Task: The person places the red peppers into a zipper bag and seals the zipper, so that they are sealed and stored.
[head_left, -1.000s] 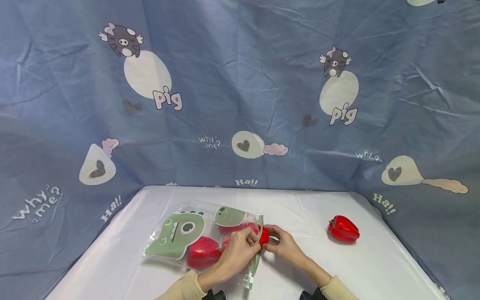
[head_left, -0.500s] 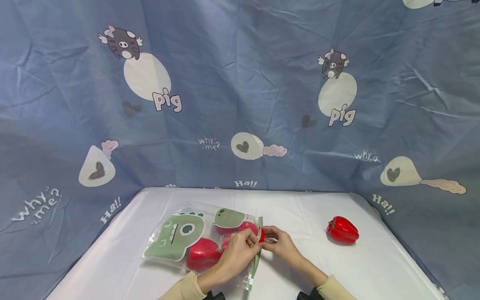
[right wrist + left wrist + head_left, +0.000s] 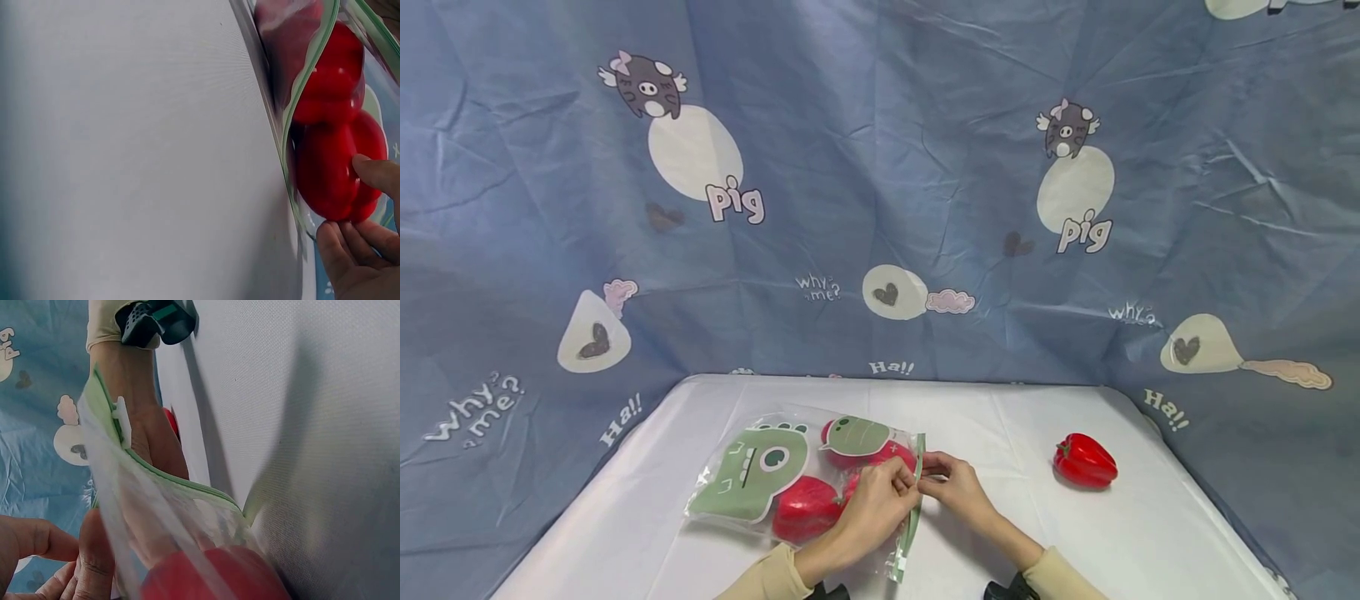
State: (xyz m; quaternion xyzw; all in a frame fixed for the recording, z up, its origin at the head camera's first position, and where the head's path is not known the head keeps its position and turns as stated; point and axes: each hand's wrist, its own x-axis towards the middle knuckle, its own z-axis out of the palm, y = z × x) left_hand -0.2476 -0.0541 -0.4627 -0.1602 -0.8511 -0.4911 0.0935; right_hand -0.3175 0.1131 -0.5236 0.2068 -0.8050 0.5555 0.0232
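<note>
Clear bag [image 3: 748,479] with green monster print lies on the white table [image 3: 1000,542], mouth towards its right side. Green zip edge [image 3: 907,533] runs along the mouth; white slider [image 3: 123,425] sits on that edge.

Left hand [image 3: 874,504], over the right part of the bag, pinches the edge of its mouth between thumb and fingers. Right hand [image 3: 958,492] is at the mouth of the bag, narrow grip: thumb on the side of a red pepper [image 3: 340,169], fingertips against its near end. That pepper is just inside the mouth of the bag, between the two lips, touching a second pepper [image 3: 331,81] farther in. Another pepper [image 3: 805,507] shows through the film in the lower middle of the bag. Exact count inside the bag: can't tell, film and print cover parts.

Loose pepper [image 3: 1086,461] lies on its side on the table, right of the bag and well apart from it. Both arms wear beige sleeves [image 3: 1063,577], near side of the bag. Behind the bag hangs a blue curtain [image 3: 850,208] with pig prints.
</note>
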